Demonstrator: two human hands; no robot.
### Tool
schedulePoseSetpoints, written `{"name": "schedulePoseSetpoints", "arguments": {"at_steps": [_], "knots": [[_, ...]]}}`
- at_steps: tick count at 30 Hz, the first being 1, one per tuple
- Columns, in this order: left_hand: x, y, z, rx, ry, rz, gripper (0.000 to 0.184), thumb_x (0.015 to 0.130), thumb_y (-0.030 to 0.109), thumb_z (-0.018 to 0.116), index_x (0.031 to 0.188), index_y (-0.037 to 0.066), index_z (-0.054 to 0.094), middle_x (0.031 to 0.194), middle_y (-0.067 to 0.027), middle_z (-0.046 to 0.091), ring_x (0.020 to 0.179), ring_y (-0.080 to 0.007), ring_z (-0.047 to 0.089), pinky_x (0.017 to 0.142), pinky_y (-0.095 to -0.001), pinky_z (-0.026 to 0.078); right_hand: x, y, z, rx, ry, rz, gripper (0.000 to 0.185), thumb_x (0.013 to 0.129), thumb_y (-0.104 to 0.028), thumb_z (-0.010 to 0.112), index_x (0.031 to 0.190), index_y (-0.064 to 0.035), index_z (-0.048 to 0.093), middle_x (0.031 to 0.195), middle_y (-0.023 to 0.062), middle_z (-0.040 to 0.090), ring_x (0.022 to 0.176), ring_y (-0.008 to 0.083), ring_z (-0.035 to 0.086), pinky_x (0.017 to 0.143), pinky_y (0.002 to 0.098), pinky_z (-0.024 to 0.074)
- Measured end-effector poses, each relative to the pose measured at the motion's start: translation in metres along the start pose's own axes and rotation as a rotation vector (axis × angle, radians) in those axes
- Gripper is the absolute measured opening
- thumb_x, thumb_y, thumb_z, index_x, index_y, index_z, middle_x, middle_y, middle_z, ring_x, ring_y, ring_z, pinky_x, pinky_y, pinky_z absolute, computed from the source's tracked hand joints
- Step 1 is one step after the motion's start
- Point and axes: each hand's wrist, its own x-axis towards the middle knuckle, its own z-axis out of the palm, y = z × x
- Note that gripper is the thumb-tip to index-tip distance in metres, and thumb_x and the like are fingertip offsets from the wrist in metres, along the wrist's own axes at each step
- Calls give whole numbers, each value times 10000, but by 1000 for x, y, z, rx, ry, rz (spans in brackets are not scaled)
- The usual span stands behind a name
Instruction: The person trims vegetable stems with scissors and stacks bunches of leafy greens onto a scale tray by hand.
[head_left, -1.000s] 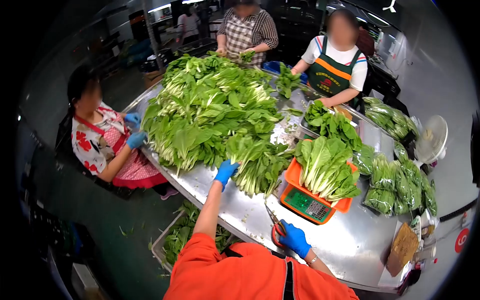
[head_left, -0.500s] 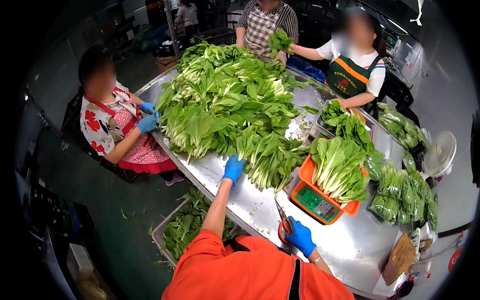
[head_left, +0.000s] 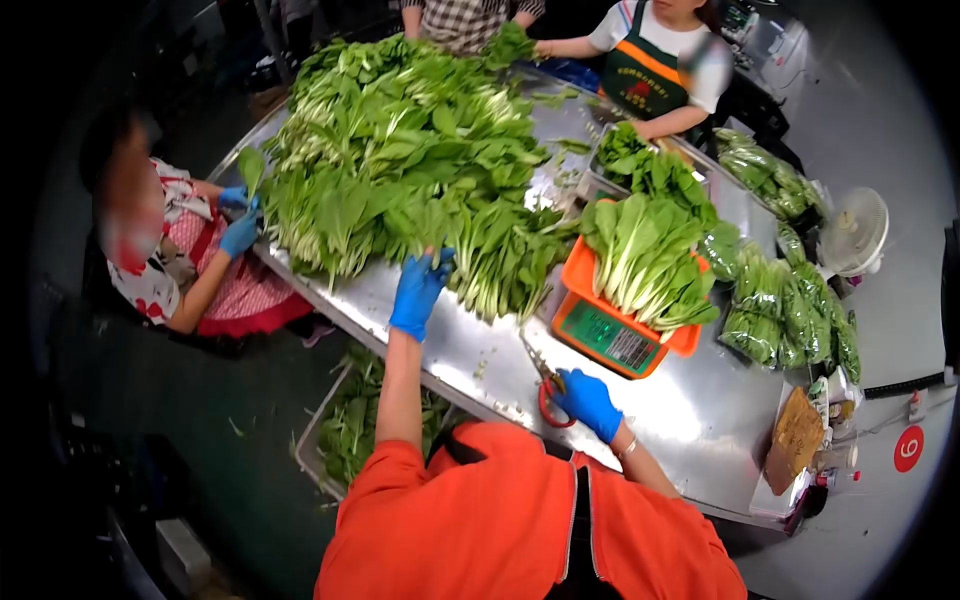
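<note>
My left hand (head_left: 417, 292), in a blue glove, reaches to the near edge of a big heap of leafy greens (head_left: 390, 160). Its fingers are apart and touch the leaves; no bunch is seen in its grasp. My right hand (head_left: 590, 402), also gloved in blue, is closed on red-handled scissors (head_left: 547, 385), whose blades point up and away over the metal table (head_left: 660, 420). Just beyond the scissors, an orange digital scale (head_left: 610, 330) bears a bunch of pale-stemmed greens (head_left: 645, 265).
Bagged greens (head_left: 790, 310) lie at the right near a white fan (head_left: 855, 232). Below the table's left edge stands a crate (head_left: 318, 430) of leaves. A co-worker's gloved hands (head_left: 238, 220) hold a leaf at left; two more people stand across the table.
The view has shifted, so the table sits higher. My left hand has opened and moved left along the heap's edge. My right hand keeps the scissors.
</note>
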Motion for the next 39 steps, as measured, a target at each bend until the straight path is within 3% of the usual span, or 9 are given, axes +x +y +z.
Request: {"name": "schedulePoseSetpoints", "arguments": {"at_steps": [5, 8, 12, 19, 25, 27, 31, 34, 39], "knots": [[-19, -15, 20, 6, -8, -46, 240, 840, 206, 502, 1005, 35, 467, 802, -101, 585, 614, -129, 517, 546, -232, 420, 58, -67, -62, 480, 532, -275, 374, 726, -313, 620, 969, -38, 551, 817, 137, 554, 733, 267, 566, 630, 333, 448], [-39, -24, 35, 205, -72, -48, 327, 820, 266, 531, 1051, 46, 462, 782, -81, 588, 600, -125, 521, 553, -223, 427, 108, -89, -64, 935, 412, -159, 492, 726, -305, 630, 1067, 26, 500, 991, 161, 559, 858, 227, 561, 729, 304, 447], [-61, -35, 44, 347, -123, -91, 392, 807, 335, 537, 1067, 50, 470, 820, -70, 588, 623, -128, 536, 572, -231, 437, 123, -104, -68, 1474, 50, -71, 379, 745, -285, 617, 964, 14, 535, 784, 58, 579, 714, 99, 533, 656, 229, 423], [-71, -40, 25, 303, -90, -219, 459, 834, 408, 454, 1111, 42, 446, 895, -76, 579, 715, -140, 571, 612, -229, 453, 124, -90, -36, 1698, 15, -23, 258, 774, -255, 580, 937, -57, 557, 824, 12, 576, 675, 91, 532, 640, 207, 425], [-54, -26, 4, 428, 141, -13, 361, 859, 260, 450, 1171, 89, 388, 1001, -71, 554, 792, -132, 541, 633, -212, 435, 139, -92, -48, 1583, 125, 177, 299, 758, -274, 597, 954, -54, 549, 822, 18, 572, 708, 100, 536, 642, 218, 430], [-56, -15, -2, 394, 237, 112, 343, 861, 195, 442, 1177, 88, 358, 1023, -85, 547, 805, -141, 542, 655, -227, 434, 161, -107, -64, 1603, 157, -65, 354, 737, -343, 606, 931, -52, 548, 821, 15, 574, 728, 125, 546, 631, 241, 435], [-67, 8, 0, 250, 247, 158, 341, 848, 110, 425, 1170, 84, 316, 1085, -130, 509, 873, -182, 527, 719, -276, 424, 194, -132, -89, 1372, 119, -112, 466, 709, -444, 598, 906, -27, 534, 789, 69, 593, 708, 191, 570, 615, 288, 449], [-69, 4, -18, 82, 176, 156, 357, 813, 55, 438, 1148, 75, 317, 1117, -160, 478, 905, -219, 508, 733, -303, 422, 192, -133, -78, 386, 338, 37, 597, 667, -540, 582, 921, -5, 508, 763, 201, 582, 694, 319, 573, 626, 374, 451], [-78, -15, -23, -180, 235, 39, 243, 756, 2, 439, 988, 66, 408, 1020, -140, 507, 811, -212, 502, 700, -304, 427, 209, -125, -16, 278, 442, 2, 359, 692, -287, 609, 907, -13, 526, 751, 187, 584, 680, 313, 574, 612, 369, 450]]}}
